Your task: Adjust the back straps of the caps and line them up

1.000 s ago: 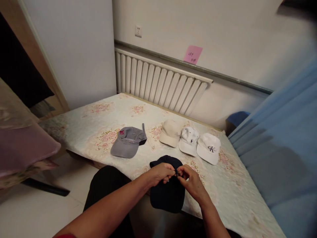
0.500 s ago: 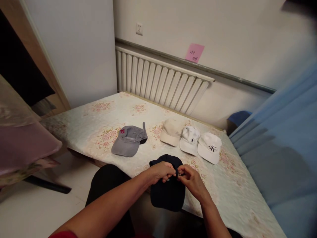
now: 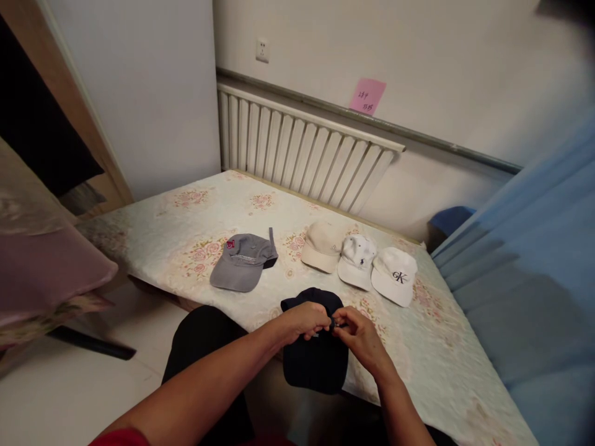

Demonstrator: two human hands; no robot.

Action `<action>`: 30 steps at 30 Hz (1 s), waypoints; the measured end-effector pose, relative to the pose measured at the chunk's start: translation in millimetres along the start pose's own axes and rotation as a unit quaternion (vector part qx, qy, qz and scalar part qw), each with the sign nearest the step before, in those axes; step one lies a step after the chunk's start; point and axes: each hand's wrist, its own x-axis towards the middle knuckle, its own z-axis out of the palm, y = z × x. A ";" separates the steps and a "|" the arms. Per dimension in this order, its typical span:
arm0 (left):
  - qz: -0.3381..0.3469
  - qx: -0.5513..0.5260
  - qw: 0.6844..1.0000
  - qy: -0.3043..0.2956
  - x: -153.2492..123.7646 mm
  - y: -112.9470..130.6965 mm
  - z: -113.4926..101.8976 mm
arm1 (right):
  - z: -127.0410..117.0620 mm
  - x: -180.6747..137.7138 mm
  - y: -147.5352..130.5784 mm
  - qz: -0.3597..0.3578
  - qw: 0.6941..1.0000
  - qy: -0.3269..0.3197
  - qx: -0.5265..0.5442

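Note:
A dark navy baseball cap (image 3: pixel 316 368) rests at the front edge of the bed, its brim toward me and over my lap. My left hand (image 3: pixel 304 320) is closed over the cap's middle, fingertips pinching a dark strap end (image 3: pixel 333 323). Close on its right, my right hand (image 3: pixel 360 334) pinches the same small part, where something tiny and shiny shows; details are too small to make out. Further left lies a grey cap (image 3: pixel 244 263) with its back strap sticking up. Beyond the navy cap sit a beige cap (image 3: pixel 321 248), a white cap with a small dark logo (image 3: pixel 356 263) and a white CK cap (image 3: pixel 394 275) in a row.
The bed (image 3: pixel 186 217) has a pale floral cover. Behind it stand a white radiator (image 3: pixel 297 148) and a wall with a pink note (image 3: pixel 367 96). A blue curtain (image 3: pixel 525 260) hangs at right. A pink cloth-covered thing (image 3: pixel 51 266) is at left.
The view has shifted very slightly. Both hands keep their pinch on the cap's strap, with only tiny finger movement; the other caps stay put.

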 end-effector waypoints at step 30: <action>0.036 0.007 0.999 0.021 -4.5 -2.2 2.3 | -2.6 1.2 -10.8 -0.036 0.997 0.009 -0.069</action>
